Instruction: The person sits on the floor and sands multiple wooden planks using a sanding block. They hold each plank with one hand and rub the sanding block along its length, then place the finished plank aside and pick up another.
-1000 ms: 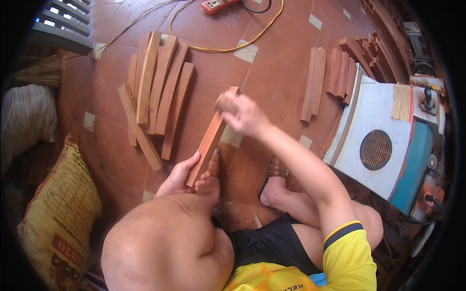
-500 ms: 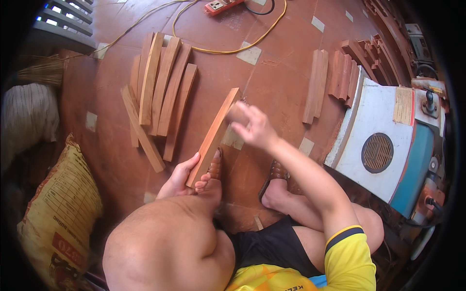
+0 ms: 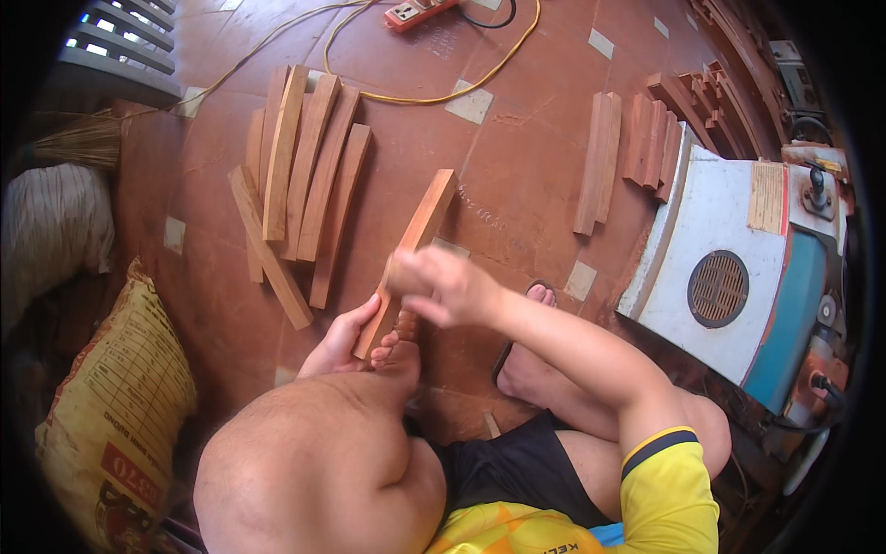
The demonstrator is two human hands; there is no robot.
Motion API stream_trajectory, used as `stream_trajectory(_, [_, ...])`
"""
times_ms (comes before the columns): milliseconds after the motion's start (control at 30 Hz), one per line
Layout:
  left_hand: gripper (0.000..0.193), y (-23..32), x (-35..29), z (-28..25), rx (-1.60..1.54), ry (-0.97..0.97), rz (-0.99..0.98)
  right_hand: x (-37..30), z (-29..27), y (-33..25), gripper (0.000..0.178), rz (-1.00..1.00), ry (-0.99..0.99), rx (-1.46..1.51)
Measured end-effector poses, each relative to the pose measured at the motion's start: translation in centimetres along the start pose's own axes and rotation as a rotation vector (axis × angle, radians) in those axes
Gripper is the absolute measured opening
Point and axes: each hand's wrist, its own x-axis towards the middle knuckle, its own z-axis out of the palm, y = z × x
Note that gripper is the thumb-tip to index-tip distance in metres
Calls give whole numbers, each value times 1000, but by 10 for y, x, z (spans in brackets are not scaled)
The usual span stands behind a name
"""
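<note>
My left hand (image 3: 343,338) grips the near end of a squared wooden strip (image 3: 426,214), its fingers wrapped round the wood. The strip slants up and away from me, above the floor near my left foot. About midway along it, my right hand (image 3: 449,284) presses a small brown piece (image 3: 397,277) against the wood. That piece is blurred by motion and partly covered by the fingers, so its exact kind does not show. Several similar wooden strips (image 3: 314,175) lie side by side on the floor to the left, with one strip (image 3: 269,247) slanting across their near ends.
A white and teal machine (image 3: 715,249) with a round grille stands at right. Beyond it lie more wooden pieces (image 3: 598,162). A yellow cable (image 3: 443,100) and an orange power strip (image 3: 417,13) are at the far side. A printed sack (image 3: 120,397) leans at left.
My right hand has slid down along the strip toward my left hand, carrying the small brown piece. My left hand and the strip have hardly moved.
</note>
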Motion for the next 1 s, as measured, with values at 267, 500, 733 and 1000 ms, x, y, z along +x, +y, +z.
stream_trajectory(267, [42, 3, 0, 16, -58, -37, 14, 14, -39, 83, 60, 412, 334, -364])
stream_trajectory(500, [40, 0, -1, -5, -14, -29, -17, -1, -2, -15, 75, -60, -77, -44])
stream_trajectory(733, [49, 1, -2, 30, 95, 27, 52, 14, -58, 106, 62, 298, 301, -390])
stream_trajectory(1000, [49, -3, 2, -7, 83, 43, 34, 2, -5, -27, 71, 35, -142, -37])
